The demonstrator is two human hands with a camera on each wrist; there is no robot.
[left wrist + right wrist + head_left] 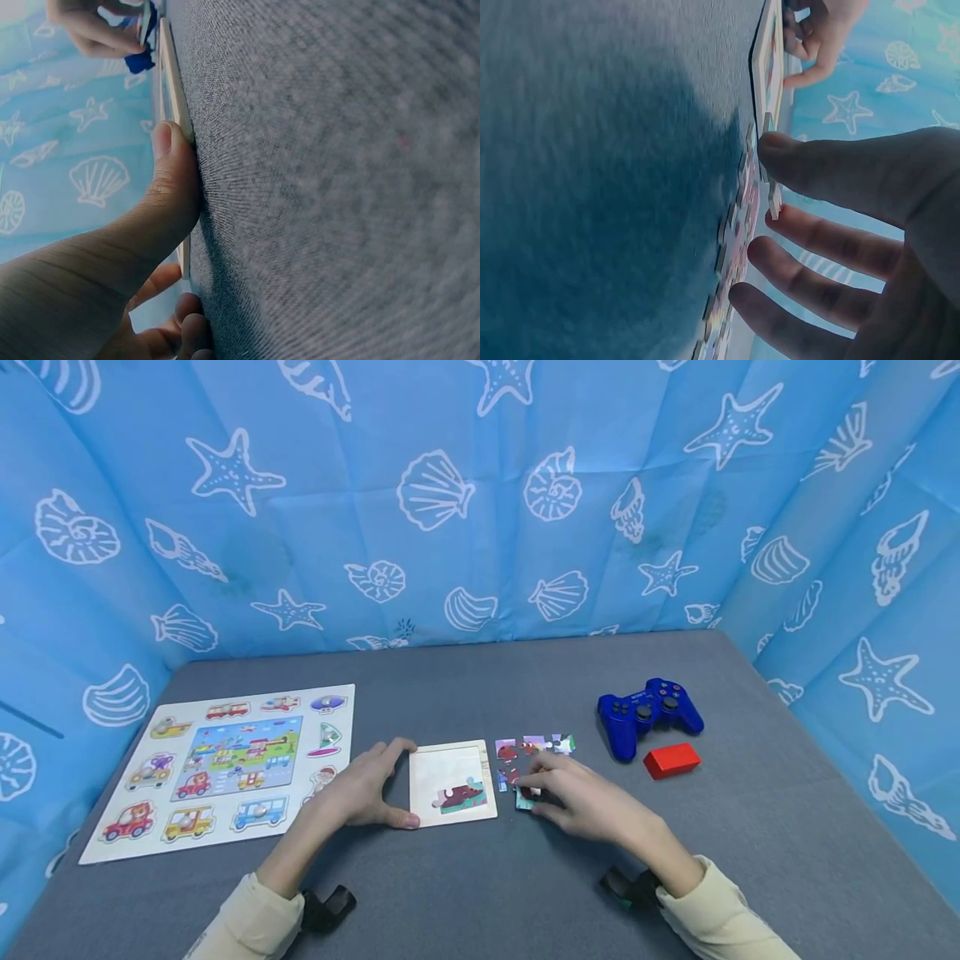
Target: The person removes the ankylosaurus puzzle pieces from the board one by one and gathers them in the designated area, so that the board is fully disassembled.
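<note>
A square wooden puzzle tray [450,764] lies flat at the middle of the table, with joined brown and green pieces [461,797] in its lower right part. My left hand [363,787] grips the tray's left side, thumb at the near corner and index finger at the far one. Just right of the tray, my right hand [592,797] pinches a jigsaw piece [775,201] between thumb and index finger, and the other fingers are spread. In the head view the fingers partly hide this piece. Several loose puzzle pieces [507,751] lie under and beyond that hand.
To the left lies a large peg puzzle board [161,781] with vehicle pictures. A blue game controller [643,714] and a red block [672,761] are at the right. Behind the grey table [450,893] hangs a blue curtain [330,510] with shell prints.
</note>
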